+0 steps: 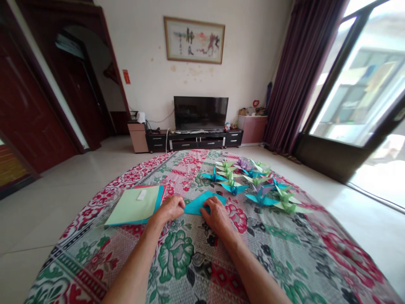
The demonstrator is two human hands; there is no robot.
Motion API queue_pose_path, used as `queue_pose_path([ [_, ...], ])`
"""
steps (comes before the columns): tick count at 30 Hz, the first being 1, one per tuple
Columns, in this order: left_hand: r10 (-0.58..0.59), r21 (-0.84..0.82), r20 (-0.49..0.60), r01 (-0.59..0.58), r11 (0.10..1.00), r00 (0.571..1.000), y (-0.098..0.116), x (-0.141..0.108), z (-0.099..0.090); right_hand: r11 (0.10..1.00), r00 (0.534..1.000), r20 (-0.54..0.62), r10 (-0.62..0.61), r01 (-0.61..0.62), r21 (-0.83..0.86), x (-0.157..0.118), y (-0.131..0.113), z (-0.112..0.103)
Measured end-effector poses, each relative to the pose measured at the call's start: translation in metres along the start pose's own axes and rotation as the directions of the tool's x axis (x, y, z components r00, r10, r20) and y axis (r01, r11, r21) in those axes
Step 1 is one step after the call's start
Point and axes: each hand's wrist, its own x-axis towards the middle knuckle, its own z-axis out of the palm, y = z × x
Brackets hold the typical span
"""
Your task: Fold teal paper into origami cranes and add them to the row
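A sheet of blue origami paper (198, 203), folded to a pointed shape, lies flat on the patterned tablecloth. At its left corner, my left hand (172, 207) is closed, fingers curled and pinching the tip. My right hand (217, 212) rests over the right part of the same paper, fingers bent and pressed onto it, thumb near its lower edge. Part of the paper is hidden under the right hand. Left of my left hand sits a stack of square paper (133, 204), light green on top with blue and red sheets below, and a small white slip (142, 194) on it.
Several folded paper cranes in blue (262, 197), green (286, 206) and purple stand at the table's right back. The round table's floral cloth (177, 253) spreads around my arms. Beyond it are a television (201, 113) on a low cabinet, a curtain (294, 76) and a glass door.
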Motion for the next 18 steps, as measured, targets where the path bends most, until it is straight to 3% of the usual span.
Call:
queue_pose_path([
  [6,-0.047,0.004,0.075,0.047,0.999,0.996,0.0005,-0.0025,-0.0066,1.000,1.000,-0.001,0.000,0.000,0.007,0.0004,0.0014,0.0015],
  [12,-0.121,0.000,0.073,0.121,0.993,0.990,-0.0017,-0.0034,-0.0090,1.000,1.000,-0.014,-0.001,0.001,0.003,0.0000,0.0018,0.0022],
  [18,-0.132,0.073,0.099,0.125,0.990,0.986,-0.0009,-0.0025,-0.0099,1.000,1.000,-0.024,-0.006,0.006,-0.005,-0.0010,0.0017,0.0029],
])
